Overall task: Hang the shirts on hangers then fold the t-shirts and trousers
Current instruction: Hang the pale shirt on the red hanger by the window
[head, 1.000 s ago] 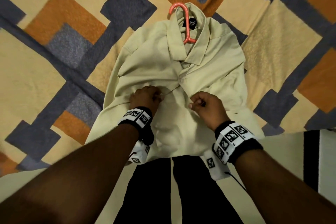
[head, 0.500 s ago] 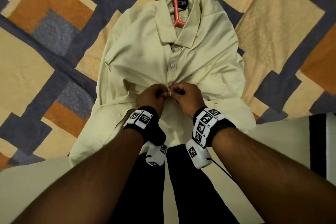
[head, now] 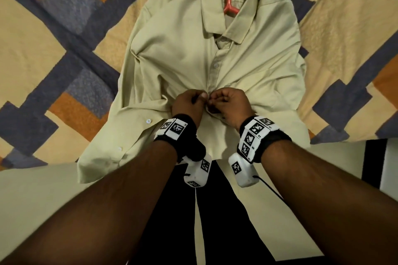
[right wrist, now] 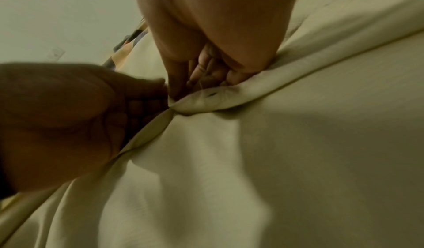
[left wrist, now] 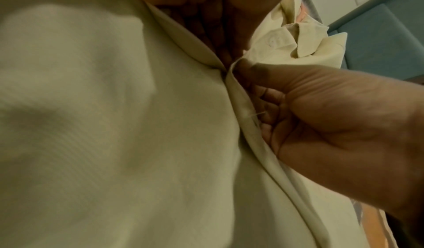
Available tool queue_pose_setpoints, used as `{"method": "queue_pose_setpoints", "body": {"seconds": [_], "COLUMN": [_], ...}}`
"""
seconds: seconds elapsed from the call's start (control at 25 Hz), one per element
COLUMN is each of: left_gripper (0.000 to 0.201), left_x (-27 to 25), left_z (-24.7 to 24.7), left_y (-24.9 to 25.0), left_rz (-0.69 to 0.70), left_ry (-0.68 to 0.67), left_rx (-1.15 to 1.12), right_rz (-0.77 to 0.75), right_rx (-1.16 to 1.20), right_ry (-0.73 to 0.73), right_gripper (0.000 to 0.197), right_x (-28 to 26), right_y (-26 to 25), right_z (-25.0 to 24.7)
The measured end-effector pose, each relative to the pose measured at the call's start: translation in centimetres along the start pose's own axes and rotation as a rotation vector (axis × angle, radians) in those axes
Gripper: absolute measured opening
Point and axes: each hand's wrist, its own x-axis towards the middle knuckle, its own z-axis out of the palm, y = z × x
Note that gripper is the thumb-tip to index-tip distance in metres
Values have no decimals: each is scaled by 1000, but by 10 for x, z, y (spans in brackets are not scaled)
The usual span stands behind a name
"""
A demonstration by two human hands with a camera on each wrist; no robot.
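Head view: the patchwork bedspread [head: 64, 54] fills the frame from 9 through 12 to 3 o'clock, its near edge running along 8 and 4 o'clock. On it at centre lies the beige shirt [head: 178, 54], collar toward 12, with the pink hanger [head: 229, 0] in the neck and its hook cut off at the top edge. Bare bedspread lies open at 9 and 3 o'clock beside the shirt. The left hand [head: 189, 102] and right hand [head: 230, 103] meet knuckle to knuckle at the placket, each with fingers curled and pinching a front edge of the shirt. Only the wrist views show those two hemmed edges drawn together between the fingertips [left wrist: 263, 96]; the right wrist view adds a buttonhole [right wrist: 213, 94]. Half a second ago the collar sat lower in frame; the hands were already joined.
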Motion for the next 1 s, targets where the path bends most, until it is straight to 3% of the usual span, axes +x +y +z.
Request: {"method": "queue_pose_setpoints", "body": {"seconds": [0.28,0.36,0.4,0.52,0.6,0.68,0.76,0.88,1.0], "left_gripper": [19,18,19,23,26,28,26,30,24], "left_x": [6,1,0,-3,-4,-6,-9,-10,-9], "left_z": [-4,-9,-11,-22,-36,-52,-70,-81,-79], "left_y": [2,2,2,7,8,-1,-12,-10,-2], "left_rz": [-14,36,96,288,356,429,458,308,182], "left_ry": [21,13,-5,-64,-139,-197,-196,-233,-210], "left_rx": [55,61,162,792,1018,1136,1114,888,711], "right_rz": [-47,-73,-89,-105,-144,-136,-137,-219,-194], "right_rx": [-41,-121,-195,-389,-523,-725,-779,-671,-587], "right_ry": [70,22,-14,-116,-150,-177,-91,67,143], "right_gripper": [20,18,18,11,7,17,22,10,7], "right_x": [-2,-3,-3,-9,-17,-29,-39,-55,-70], "right_y": [4,1,-3,-16,-20,-15,-7,-5,-5], "right_z": [12,12,11,2,-14,-37,-56,-72,-69]}}
